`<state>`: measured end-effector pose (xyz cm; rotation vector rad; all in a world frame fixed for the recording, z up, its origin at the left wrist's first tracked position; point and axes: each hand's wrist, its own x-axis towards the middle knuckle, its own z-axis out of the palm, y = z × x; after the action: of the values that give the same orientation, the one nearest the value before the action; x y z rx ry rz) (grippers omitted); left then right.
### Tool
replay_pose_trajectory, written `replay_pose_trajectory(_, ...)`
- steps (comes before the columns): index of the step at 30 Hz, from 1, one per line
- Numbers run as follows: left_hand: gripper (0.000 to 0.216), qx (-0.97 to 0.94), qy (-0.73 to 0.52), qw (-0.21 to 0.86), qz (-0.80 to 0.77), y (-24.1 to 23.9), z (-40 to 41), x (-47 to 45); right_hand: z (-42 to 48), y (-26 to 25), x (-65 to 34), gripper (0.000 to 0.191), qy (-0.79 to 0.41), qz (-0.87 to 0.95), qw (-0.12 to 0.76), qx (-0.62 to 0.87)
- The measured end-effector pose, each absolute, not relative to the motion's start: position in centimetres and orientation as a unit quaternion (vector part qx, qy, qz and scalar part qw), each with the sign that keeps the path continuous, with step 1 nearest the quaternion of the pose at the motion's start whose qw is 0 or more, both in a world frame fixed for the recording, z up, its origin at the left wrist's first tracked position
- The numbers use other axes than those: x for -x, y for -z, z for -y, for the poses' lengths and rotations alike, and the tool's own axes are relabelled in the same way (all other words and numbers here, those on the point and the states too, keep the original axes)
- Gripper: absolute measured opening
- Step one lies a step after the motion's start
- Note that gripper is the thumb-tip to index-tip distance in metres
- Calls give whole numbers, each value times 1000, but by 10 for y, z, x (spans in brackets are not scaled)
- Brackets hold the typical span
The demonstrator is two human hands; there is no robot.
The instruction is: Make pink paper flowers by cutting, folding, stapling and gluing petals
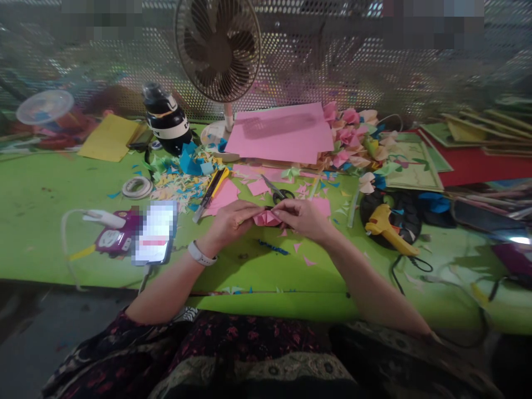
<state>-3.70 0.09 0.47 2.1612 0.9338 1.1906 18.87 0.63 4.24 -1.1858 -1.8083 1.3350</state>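
A small folded pink paper piece (266,218) is held between my two hands above the green table. My left hand (233,221), with a white watch on its wrist, pinches its left side. Thumb and fingers of my right hand (302,219) close on its right side. Just beyond the hands lie black-handled scissors (283,194), partly hidden. A yellow and black utility knife (213,193) rests to the left on pink paper (226,195). Small pink scraps (308,261) and a dark blue strip (273,247) lie on the near side.
A fan (220,52) stands behind, with a black bottle (166,122) to its left. Pink sheets (282,133) lean beside many folded paper flowers (351,130). A yellow glue gun (388,228) sits on the right; a phone (155,233) and purple power strip (118,235) lie left.
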Motion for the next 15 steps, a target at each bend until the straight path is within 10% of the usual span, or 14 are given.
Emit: replay_pose_trajectory(15,16,-867,-392,-59,-301,-17,4,36,4,-51,-178,20,-492,701,261,446)
